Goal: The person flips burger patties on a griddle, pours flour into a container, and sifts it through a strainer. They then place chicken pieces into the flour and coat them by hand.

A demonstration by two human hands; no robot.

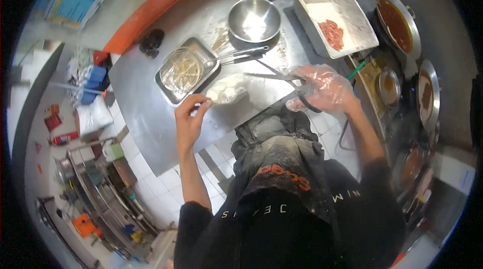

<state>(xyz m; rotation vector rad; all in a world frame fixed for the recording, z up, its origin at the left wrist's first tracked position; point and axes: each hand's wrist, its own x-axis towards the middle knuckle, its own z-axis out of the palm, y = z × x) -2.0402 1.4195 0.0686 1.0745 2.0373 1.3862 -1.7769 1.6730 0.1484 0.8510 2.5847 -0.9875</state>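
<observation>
My bare left hand (190,113) pinches the edge of a clear plastic bag (227,89) with something pale inside, above the steel table's front edge. My right hand (322,88), in a clear plastic glove, holds black-handled scissors (297,80). The scissor blades point left, toward the bag's upper right side; whether they touch it cannot be made out. Behind the bag a round wire strainer (182,70) rests in a rectangular metal tray (166,88).
A steel bowl (254,19) stands on the table (151,138). Right of it, a deep metal container (359,22) holds raw meat (332,34) and white matter. Pans of sauce (397,25) line the right side. A dark crumpled item (152,42) lies back left.
</observation>
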